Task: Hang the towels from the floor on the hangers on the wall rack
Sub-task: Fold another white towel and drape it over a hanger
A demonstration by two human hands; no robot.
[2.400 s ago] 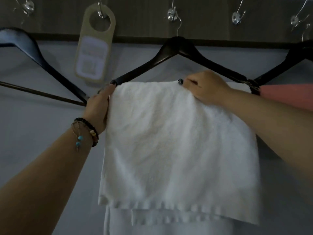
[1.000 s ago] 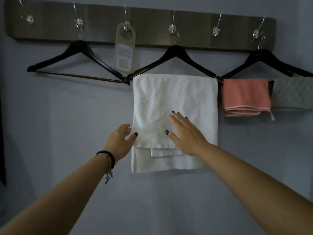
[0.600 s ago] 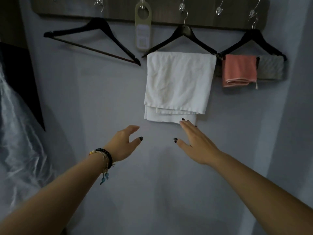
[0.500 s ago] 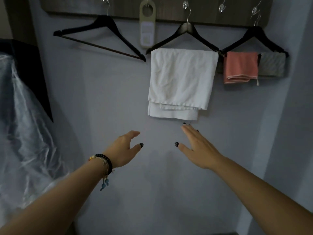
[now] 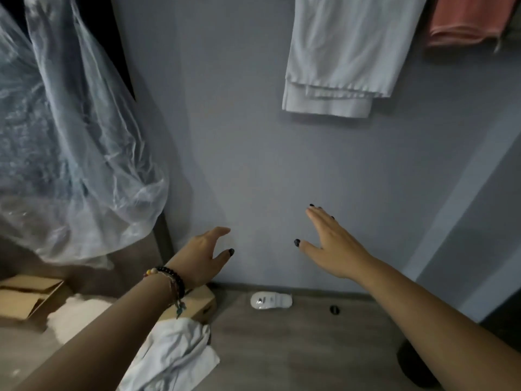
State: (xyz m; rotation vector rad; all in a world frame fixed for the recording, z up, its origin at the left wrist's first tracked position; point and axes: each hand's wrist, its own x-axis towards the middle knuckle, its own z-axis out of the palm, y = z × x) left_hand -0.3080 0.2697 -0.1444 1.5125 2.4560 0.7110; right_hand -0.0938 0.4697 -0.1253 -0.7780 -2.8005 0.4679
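Observation:
A folded white towel (image 5: pixel 344 55) hangs at the top of the view, and a pink towel (image 5: pixel 468 21) hangs to its right; the hangers and rack are out of frame. A crumpled white towel (image 5: pixel 174 354) lies on the floor under my left forearm. My left hand (image 5: pixel 205 258) hovers in front of the wall with relaxed fingers and holds nothing. My right hand (image 5: pixel 329 244) is stretched out flat in the air, empty, well below the hung towel.
A clear plastic bag (image 5: pixel 70 142) hangs at the left. Cardboard boxes (image 5: pixel 25 297) stand on the floor at the lower left, with a white fluffy heap (image 5: pixel 76 314) beside them. A small white device (image 5: pixel 270 300) and a small dark object (image 5: pixel 334 309) lie by the wall's base.
Both hands have left the hung white towel and dropped away from it. The view has tilted down from the rack, so the floor and the crumpled towel now show.

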